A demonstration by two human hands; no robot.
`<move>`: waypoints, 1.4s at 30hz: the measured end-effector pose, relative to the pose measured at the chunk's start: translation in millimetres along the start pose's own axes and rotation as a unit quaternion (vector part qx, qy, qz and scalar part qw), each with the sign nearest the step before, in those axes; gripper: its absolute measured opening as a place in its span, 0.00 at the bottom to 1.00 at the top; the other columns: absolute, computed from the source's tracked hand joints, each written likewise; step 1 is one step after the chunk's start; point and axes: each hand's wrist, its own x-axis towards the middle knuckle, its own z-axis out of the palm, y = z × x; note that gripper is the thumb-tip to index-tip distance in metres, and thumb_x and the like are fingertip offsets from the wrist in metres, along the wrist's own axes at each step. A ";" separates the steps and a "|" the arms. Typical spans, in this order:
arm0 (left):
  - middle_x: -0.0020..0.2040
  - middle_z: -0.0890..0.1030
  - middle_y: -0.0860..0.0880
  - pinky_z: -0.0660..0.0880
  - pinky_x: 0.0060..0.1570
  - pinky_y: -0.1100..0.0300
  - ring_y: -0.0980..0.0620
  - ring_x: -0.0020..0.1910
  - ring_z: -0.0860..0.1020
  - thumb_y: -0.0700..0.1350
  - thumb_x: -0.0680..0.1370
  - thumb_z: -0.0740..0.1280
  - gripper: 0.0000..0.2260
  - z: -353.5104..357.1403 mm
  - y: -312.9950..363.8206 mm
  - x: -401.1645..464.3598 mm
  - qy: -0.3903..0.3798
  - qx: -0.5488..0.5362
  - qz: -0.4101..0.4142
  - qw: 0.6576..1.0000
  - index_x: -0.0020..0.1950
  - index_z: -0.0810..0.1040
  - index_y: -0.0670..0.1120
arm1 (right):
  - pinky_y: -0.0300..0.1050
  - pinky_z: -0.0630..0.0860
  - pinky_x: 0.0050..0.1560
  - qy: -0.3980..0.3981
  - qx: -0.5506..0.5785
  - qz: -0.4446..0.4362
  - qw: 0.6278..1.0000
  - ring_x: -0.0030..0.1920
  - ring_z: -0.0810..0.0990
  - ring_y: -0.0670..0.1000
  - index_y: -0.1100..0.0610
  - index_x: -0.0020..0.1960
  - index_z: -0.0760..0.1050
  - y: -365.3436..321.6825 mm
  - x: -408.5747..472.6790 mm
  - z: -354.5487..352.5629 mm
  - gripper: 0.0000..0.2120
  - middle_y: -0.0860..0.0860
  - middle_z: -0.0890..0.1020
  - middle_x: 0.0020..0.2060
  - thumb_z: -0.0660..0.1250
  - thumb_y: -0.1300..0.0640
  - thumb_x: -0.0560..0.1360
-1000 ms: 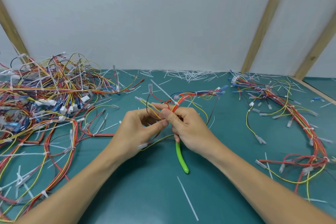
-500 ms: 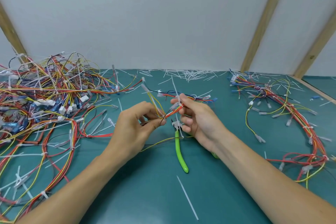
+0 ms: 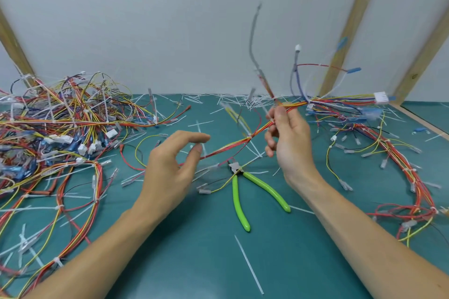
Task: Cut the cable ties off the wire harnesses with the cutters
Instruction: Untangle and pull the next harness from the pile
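Harness in right hand, cutters on mat.

Workshop bench: green mat, heaped wire harnesses.

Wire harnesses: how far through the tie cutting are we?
Done: a harness pile lies at right, cut ties strewn behind. In hand: the right hand lifts one harness; left hand open, cutters lying down. Left: the tangled pile.

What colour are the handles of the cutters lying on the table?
Bright lime green handles, with a small metal head; seen clearly in the head view.
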 end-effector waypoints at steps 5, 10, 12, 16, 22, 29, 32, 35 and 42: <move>0.49 0.83 0.53 0.70 0.49 0.67 0.55 0.51 0.80 0.41 0.80 0.67 0.07 -0.9 7.9 0.3 0.038 -0.005 0.033 0.999 0.56 0.82 0.46 | 0.44 0.67 0.33 -0.156 -0.215 -0.080 0.961 0.30 0.67 0.43 0.51 0.41 0.71 13.0 -18.1 6.2 0.14 0.40 0.71 0.28 0.59 0.54 0.86; 0.43 0.83 0.54 0.71 0.38 0.52 0.51 0.43 0.80 0.46 0.80 0.67 0.06 -1.7 10.8 0.1 0.045 -0.016 0.006 0.999 0.50 0.83 0.48 | 0.53 0.67 0.37 -0.253 -0.363 -0.137 0.886 0.32 0.70 0.45 0.43 0.37 0.69 6.0 -27.7 9.3 0.15 0.42 0.74 0.28 0.58 0.48 0.83; 0.39 0.83 0.55 0.71 0.35 0.52 0.51 0.40 0.80 0.47 0.78 0.68 0.05 -1.0 12.0 0.0 0.042 -0.038 -0.003 0.998 0.47 0.83 0.49 | 0.56 0.70 0.40 -0.282 -0.396 -0.136 0.863 0.34 0.72 0.48 0.45 0.39 0.70 3.2 -30.6 11.6 0.14 0.45 0.75 0.30 0.59 0.50 0.84; 0.38 0.83 0.54 0.70 0.33 0.61 0.52 0.39 0.80 0.53 0.76 0.73 0.07 2.8 8.6 -1.7 -0.005 -0.074 -0.026 0.997 0.51 0.81 0.53 | 0.57 0.73 0.40 -0.276 -0.490 -0.172 0.809 0.39 0.76 0.59 0.53 0.43 0.71 0.2 -36.6 17.0 0.13 0.50 0.78 0.33 0.58 0.49 0.84; 0.38 0.84 0.51 0.75 0.36 0.65 0.53 0.38 0.83 0.55 0.74 0.72 0.09 9.2 1.5 -0.3 -0.025 -0.144 -0.114 0.983 0.48 0.80 0.51 | 0.48 0.65 0.31 -0.219 -0.550 -0.285 0.754 0.34 0.79 0.61 0.51 0.42 0.73 -5.1 -48.0 26.9 0.08 0.51 0.80 0.33 0.64 0.50 0.79; 0.39 0.86 0.52 0.77 0.40 0.64 0.57 0.38 0.83 0.42 0.81 0.68 0.05 6.9 -6.3 6.5 0.007 -0.198 -0.147 0.969 0.47 0.81 0.42 | 0.47 0.68 0.27 -0.171 -0.512 -0.345 0.768 0.30 0.78 0.56 0.52 0.39 0.73 -4.2 -57.9 33.2 0.14 0.47 0.76 0.29 0.69 0.46 0.79; 0.41 0.87 0.51 0.76 0.40 0.69 0.59 0.41 0.84 0.39 0.82 0.65 0.05 3.7 -8.4 10.1 0.004 -0.243 -0.162 0.956 0.51 0.79 0.39 | 0.46 0.67 0.26 -0.111 -0.390 -0.379 0.832 0.27 0.66 0.49 0.53 0.34 0.73 -12.2 -53.1 30.3 0.18 0.43 0.64 0.28 0.66 0.48 0.81; 0.46 0.87 0.43 0.78 0.39 0.64 0.51 0.45 0.83 0.41 0.82 0.65 0.04 -1.2 -12.5 15.3 0.032 -0.261 -0.191 0.946 0.52 0.79 0.45 | 0.47 0.62 0.26 -0.053 -0.336 -0.404 0.849 0.27 0.60 0.50 0.51 0.31 0.63 -21.0 -37.0 16.5 0.21 0.44 0.59 0.27 0.61 0.52 0.82; 0.38 0.84 0.57 0.78 0.29 0.64 0.58 0.38 0.84 0.41 0.83 0.63 0.06 -8.9 -24.9 18.4 0.131 -0.245 -0.224 0.934 0.52 0.78 0.50 | 0.44 0.64 0.34 -0.165 -0.678 -0.089 0.711 0.38 0.77 0.57 0.54 0.34 0.74 -1.0 0.0 -22.1 0.18 0.49 0.77 0.31 0.61 0.41 0.73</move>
